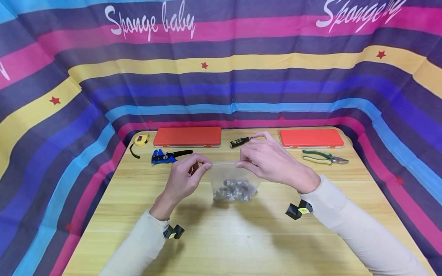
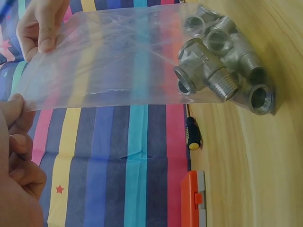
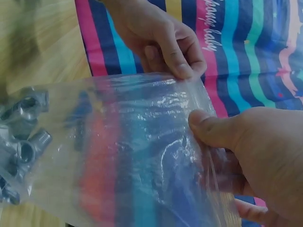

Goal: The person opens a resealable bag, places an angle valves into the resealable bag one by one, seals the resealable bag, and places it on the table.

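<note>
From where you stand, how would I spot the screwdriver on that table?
Look along the far edge of the wooden table, between the two orange cases. The screwdriver lies there, just behind the right hand; it alone has a black handle with yellow markings.

sleeves (image 1: 359, 230): long, cream | wrists: small black cameras (image 1: 299, 209) strapped under cuffs
</note>
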Tool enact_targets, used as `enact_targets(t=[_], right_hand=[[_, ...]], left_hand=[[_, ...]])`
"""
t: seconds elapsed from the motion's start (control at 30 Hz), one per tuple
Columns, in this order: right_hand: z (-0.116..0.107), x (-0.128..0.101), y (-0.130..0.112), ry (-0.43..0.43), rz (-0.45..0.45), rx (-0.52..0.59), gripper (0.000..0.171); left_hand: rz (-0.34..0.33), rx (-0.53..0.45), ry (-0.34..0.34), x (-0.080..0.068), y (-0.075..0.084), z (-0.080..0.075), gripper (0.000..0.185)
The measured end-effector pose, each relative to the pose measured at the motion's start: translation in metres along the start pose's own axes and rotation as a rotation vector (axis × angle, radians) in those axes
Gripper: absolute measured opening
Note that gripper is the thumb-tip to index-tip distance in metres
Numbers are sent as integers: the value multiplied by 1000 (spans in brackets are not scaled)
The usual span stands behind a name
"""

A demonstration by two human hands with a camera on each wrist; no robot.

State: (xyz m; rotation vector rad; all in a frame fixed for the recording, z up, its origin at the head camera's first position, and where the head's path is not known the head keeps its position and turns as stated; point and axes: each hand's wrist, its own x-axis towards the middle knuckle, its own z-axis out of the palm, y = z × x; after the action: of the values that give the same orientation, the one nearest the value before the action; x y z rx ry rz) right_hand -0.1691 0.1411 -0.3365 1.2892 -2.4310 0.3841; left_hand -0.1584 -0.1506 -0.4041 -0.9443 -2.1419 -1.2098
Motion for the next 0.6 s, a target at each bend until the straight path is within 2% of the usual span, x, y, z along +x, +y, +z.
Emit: enact_targets(t=[0.2,0.3,0.47,0.6], right_hand=[[-2,-3,3,-19,-7,30,8],[-1,-5,5,-1,-8,-7,10],[1,-10,9,25,-16,-53,23],[-2,-15,13,-4,-24,4,16]], left_hand=[[-4,11,6,-2,-2,-2,15],[-6,5,9,-3,-2,-2,16],[-11,-11,18,-4,-4,-2,17],[-29,-7,24,-5,-5,-3,15]])
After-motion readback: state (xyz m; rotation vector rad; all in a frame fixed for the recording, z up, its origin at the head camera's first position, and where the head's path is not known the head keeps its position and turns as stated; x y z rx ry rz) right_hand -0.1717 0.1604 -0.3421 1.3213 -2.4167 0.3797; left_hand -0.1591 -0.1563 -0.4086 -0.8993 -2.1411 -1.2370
